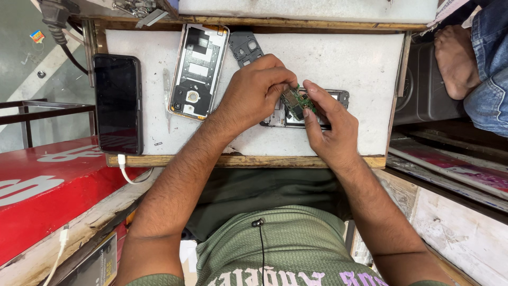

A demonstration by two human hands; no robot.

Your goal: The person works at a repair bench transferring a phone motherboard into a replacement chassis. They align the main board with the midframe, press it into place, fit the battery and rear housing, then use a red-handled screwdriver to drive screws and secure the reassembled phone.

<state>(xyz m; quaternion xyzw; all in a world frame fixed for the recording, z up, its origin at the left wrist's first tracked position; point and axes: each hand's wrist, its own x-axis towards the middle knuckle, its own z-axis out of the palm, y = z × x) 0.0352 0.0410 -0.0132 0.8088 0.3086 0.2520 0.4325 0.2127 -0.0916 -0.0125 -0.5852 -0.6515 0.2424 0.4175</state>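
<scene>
Green shirt [286, 249] filled the near edge, an earphone cable [261, 254] hanging down it. Farther off, a black phone [117, 103] lay at the left of the white worktop [360, 58], then an opened phone frame [198, 71]. Left hand [254, 92] and right hand [330, 127] both pinched a green circuit board [299, 101] over a dismantled phone [338, 96]

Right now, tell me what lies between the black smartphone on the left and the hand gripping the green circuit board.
In the head view, an opened phone back frame lies between the black smartphone and the left hand gripping the green circuit board.
</scene>
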